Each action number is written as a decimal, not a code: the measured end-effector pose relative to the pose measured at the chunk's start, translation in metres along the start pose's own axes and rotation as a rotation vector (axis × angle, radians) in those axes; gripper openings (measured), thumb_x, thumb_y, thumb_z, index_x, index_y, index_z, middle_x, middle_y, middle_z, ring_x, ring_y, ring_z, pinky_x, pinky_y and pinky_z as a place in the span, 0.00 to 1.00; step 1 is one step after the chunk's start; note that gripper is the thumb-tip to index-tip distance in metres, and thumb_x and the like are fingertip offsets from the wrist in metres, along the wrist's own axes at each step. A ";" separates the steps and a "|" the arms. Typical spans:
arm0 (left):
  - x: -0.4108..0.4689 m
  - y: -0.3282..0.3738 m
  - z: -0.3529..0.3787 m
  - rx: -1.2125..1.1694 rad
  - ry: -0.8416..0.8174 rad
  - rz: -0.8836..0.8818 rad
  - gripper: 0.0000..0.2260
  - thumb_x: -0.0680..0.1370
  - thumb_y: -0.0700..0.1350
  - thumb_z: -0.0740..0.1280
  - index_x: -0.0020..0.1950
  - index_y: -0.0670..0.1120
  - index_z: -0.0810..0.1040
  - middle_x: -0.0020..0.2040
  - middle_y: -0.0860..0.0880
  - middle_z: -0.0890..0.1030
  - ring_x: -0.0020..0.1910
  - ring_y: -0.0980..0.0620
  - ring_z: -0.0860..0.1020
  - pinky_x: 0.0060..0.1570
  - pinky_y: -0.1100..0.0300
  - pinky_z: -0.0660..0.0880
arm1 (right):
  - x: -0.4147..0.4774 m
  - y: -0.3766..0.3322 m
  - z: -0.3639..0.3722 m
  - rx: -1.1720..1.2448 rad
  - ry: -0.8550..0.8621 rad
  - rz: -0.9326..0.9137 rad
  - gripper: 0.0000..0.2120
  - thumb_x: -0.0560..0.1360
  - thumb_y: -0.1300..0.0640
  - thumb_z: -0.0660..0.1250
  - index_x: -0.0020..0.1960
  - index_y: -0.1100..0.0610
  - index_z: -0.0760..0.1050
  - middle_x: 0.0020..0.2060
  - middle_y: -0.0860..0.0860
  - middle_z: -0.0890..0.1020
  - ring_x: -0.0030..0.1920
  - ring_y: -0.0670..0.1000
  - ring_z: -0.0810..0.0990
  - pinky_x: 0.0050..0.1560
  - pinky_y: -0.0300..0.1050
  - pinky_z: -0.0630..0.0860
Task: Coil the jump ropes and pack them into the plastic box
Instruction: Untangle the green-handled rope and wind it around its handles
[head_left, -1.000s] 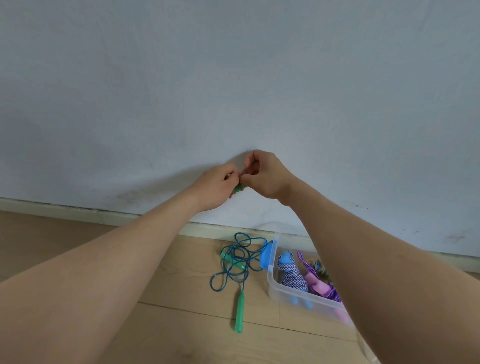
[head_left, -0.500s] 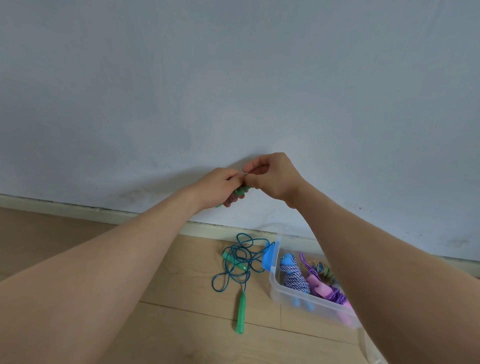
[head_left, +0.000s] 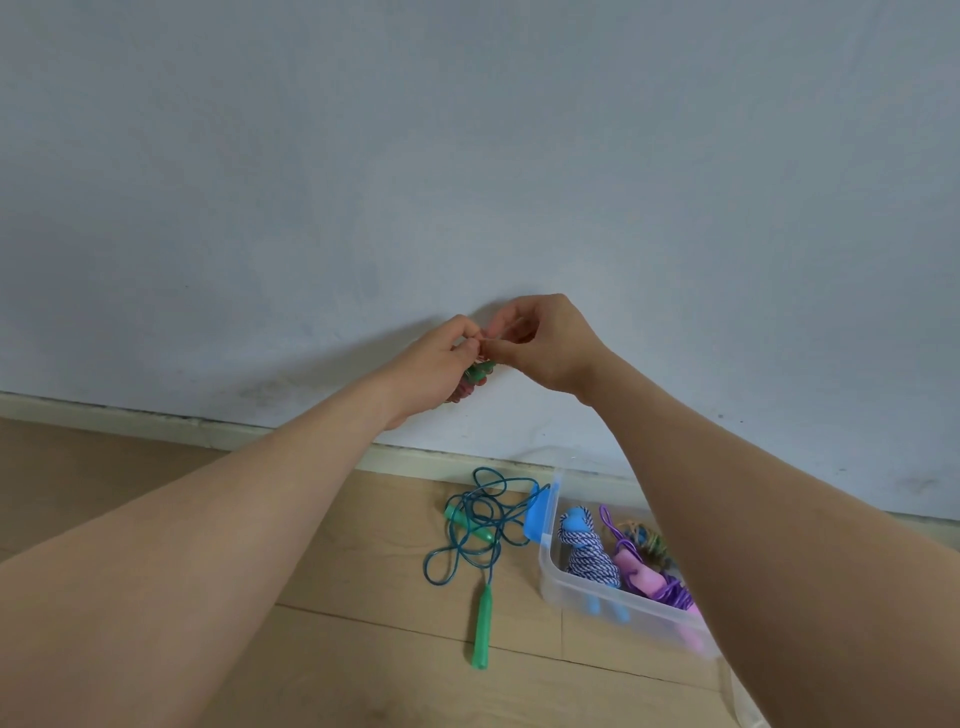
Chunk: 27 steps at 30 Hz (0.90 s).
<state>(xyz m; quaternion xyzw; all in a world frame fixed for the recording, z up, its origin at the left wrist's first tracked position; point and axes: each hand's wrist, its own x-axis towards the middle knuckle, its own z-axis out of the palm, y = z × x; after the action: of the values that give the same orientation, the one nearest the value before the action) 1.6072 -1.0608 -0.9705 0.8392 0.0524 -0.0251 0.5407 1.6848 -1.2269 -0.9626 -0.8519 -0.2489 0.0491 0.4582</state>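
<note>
Both hands are raised in front of the wall. My left hand (head_left: 439, 366) grips a small green and pink bundle (head_left: 475, 376), mostly hidden in its fingers. My right hand (head_left: 545, 345) pinches the top of that bundle with thumb and fingertips. On the floor below lies a loose teal jump rope (head_left: 480, 525) with green handles, one handle (head_left: 481, 631) pointing toward me. Right of it stands the clear plastic box (head_left: 582, 597) with a blue latch (head_left: 537, 512). Inside it are a coiled blue-and-white rope (head_left: 587, 553), a purple rope with pink handles (head_left: 649, 579) and a multicoloured coil (head_left: 647, 538).
A pale wall fills the upper view and meets the wooden floor (head_left: 337, 597) at a cream skirting board (head_left: 156, 418). My right forearm hides the box's right side. A clear plastic edge (head_left: 745, 704), perhaps a lid, shows at the lower right.
Both hands have stayed together before the wall, shifting slightly. More of the green and pink bundle now shows below my left hand's fingers. The rope and box on the floor lie unchanged.
</note>
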 end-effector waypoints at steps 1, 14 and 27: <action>0.000 0.000 0.001 0.005 -0.001 -0.012 0.09 0.89 0.46 0.55 0.53 0.49 0.73 0.49 0.43 0.83 0.41 0.50 0.76 0.41 0.60 0.76 | 0.000 0.001 0.000 -0.040 -0.010 -0.027 0.04 0.73 0.54 0.78 0.45 0.51 0.84 0.36 0.54 0.87 0.35 0.50 0.81 0.39 0.45 0.78; 0.003 0.002 0.012 -0.034 0.110 -0.142 0.06 0.86 0.44 0.57 0.52 0.44 0.72 0.48 0.40 0.82 0.39 0.49 0.75 0.38 0.57 0.72 | 0.001 0.000 0.005 -0.354 -0.049 -0.158 0.06 0.78 0.53 0.74 0.46 0.54 0.86 0.35 0.47 0.84 0.37 0.45 0.81 0.39 0.39 0.76; 0.008 0.001 0.021 -0.059 0.056 -0.126 0.13 0.87 0.46 0.53 0.51 0.47 0.76 0.46 0.43 0.79 0.40 0.49 0.74 0.41 0.56 0.73 | -0.003 0.003 0.000 -0.226 -0.061 -0.057 0.04 0.81 0.56 0.69 0.49 0.56 0.81 0.40 0.51 0.85 0.43 0.53 0.84 0.44 0.46 0.80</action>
<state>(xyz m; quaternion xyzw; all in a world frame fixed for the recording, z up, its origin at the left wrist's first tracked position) 1.6153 -1.0798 -0.9786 0.8183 0.1207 -0.0342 0.5609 1.6830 -1.2299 -0.9653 -0.8888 -0.2907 0.0339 0.3527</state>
